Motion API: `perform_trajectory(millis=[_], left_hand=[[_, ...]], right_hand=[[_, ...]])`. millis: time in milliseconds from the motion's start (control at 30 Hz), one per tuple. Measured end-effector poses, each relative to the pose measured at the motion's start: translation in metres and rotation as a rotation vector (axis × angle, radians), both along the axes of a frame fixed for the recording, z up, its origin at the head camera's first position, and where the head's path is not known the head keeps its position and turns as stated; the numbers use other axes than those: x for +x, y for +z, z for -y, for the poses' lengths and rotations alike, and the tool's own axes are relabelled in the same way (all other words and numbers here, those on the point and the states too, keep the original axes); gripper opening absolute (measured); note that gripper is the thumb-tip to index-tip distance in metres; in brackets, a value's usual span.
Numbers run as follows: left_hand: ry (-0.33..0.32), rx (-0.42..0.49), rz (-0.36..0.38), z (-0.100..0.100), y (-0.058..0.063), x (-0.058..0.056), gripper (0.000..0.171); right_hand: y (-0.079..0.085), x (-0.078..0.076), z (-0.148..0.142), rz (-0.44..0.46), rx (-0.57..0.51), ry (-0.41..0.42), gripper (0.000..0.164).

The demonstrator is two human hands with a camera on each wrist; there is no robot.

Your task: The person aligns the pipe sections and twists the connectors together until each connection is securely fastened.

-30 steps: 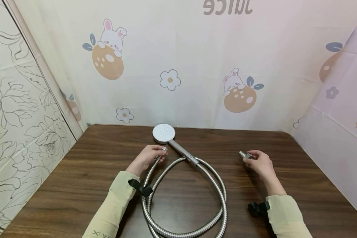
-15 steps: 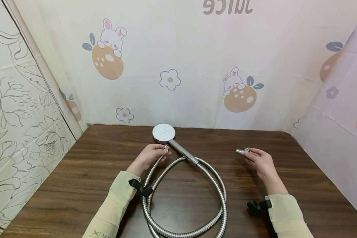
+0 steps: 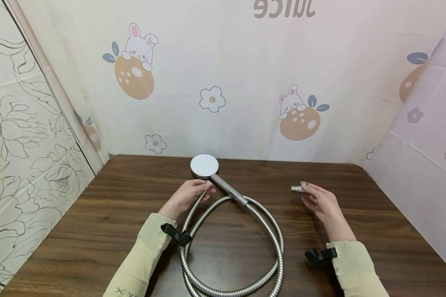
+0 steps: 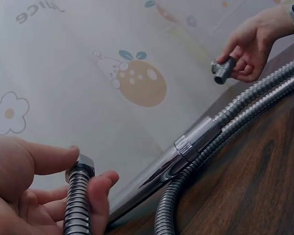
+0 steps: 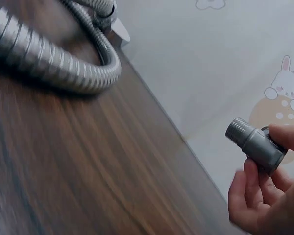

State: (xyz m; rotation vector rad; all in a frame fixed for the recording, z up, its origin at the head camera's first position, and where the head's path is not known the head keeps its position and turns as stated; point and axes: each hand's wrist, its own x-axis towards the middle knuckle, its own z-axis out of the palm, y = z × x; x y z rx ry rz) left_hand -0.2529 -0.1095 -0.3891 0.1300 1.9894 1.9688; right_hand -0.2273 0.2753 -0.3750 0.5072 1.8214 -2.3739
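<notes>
My left hand (image 3: 186,196) pinches the free end of a ribbed metal shower hose (image 4: 78,205). The hex nut (image 4: 85,165) at that end points up past thumb and fingers. A shower head (image 3: 204,166) with a round white face lies near the table's back edge, its chrome handle (image 3: 224,184) joined to the hose's other end. Off to the right, my right hand (image 3: 323,204) grips a small grey metal valve (image 5: 264,149) between thumb and fingertips, raised above the table. Its threaded stub (image 5: 238,129) faces left, toward the hose; fingers cover part of its body.
Loops of the hose cover the middle of the dark wooden table (image 3: 134,181). A printed curtain (image 3: 245,123) hangs behind the back edge, and a flowered panel (image 3: 22,123) stands at the left. Each wrist wears a black camera strap.
My right hand has shifted slightly left and up with the valve, turning its stub leftward. The left hand has tilted the hose end slightly to the right.
</notes>
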Motion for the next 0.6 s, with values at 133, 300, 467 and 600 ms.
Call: perform_trajectory(millis=[133, 300, 467, 600], left_hand=[[0.0, 0.006, 0.0, -0.002, 0.001, 0.001, 0.031], [-0.01, 0.022, -0.011, -0.003, 0.0, 0.002, 0.031], [-0.003, 0.054, -0.003, -0.004, -0.001, 0.002, 0.026], [0.016, 0.069, -0.001, -0.006, -0.001, 0.002, 0.02]], right_hand=[[0.0, -0.001, 0.004, -0.003, -0.043, 0.007, 0.008], [-0.001, -0.003, 0.008, -0.03, -0.195, 0.054, 0.01], [0.001, -0.004, 0.014, -0.042, -0.229, 0.082, 0.014], [0.004, -0.004, 0.021, -0.039, -0.206, 0.068, 0.014]])
